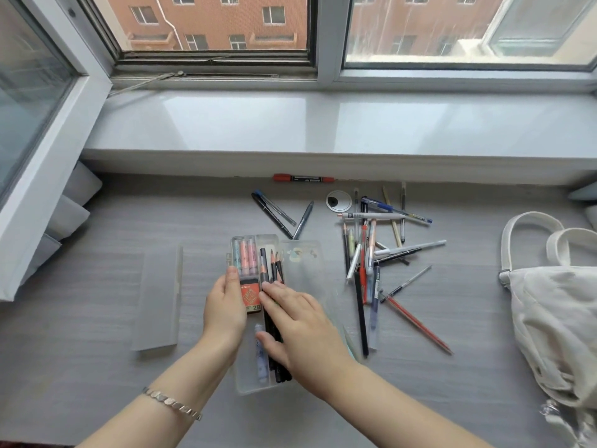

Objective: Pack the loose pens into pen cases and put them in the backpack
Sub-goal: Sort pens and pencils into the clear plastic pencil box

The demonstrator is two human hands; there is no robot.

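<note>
- Grey wood-look desk (pixel 97 367) pushed up against a white sill (pixel 323 124), with a window above it and a brick building outside.
- Clear case (pixel 250 381) sits open in the middle of the desk, near edge towards the person. Its lid (pixel 303 263) is flopped out to the right.
- Inside the case: pastel highlighters (pixel 245 257) at the top left, an orange eraser (pixel 251 295) marked 2B right below them, and dark pencils (pixel 274 266) running lengthwise down the right half.
- Left hand (pixel 226 302) grips the case by its left edge, thumb up on the rim next to the eraser. There's a silver bracelet (pixel 172 402) on that wrist.
- Right hand (pixel 290 321) lies flat over the pencils, fingers straight and pressing down on them, not wrapped around anything.
- Second case (pixel 158 299), frosted and closed, lies just left of the open one.
- Messy pile of loose pens (pixel 371 253) on the desk just right of the lid. Three more pens are up near the middle, and a red marker (pixel 303 178) is right against the sill.
- Cream backpack (pixel 555 318) is slumped at the far right of the desk, straps up, well apart from the case.
</note>
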